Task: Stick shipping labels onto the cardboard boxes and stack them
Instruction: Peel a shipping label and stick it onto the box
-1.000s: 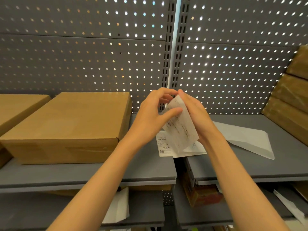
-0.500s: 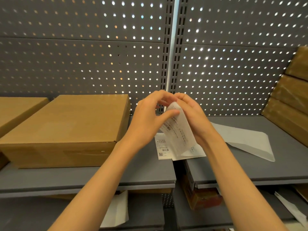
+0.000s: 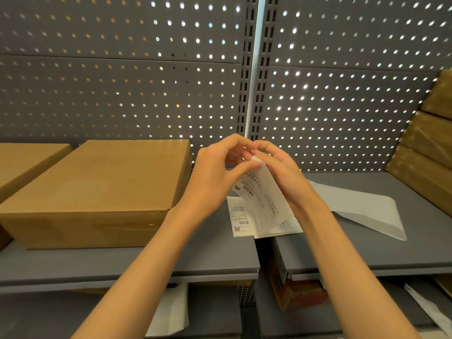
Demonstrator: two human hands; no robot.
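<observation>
Both hands, our left hand (image 3: 215,177) and right hand (image 3: 281,172), pinch the top corner of a shipping label (image 3: 265,204), held above the shelf (image 3: 208,255) front edge. We judge peeling is underway; the cardboard box (image 3: 97,187) at the shelf's left shows no label, and stacking remains.

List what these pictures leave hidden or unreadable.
- Head view: print on the held shipping label is too small to read.
- The left hand and right hand cover its top corner, so peeling progress is unclear.
- The stacked boxes are cut off by the right edge.
- The shelf hides most of the lower-shelf items.
</observation>
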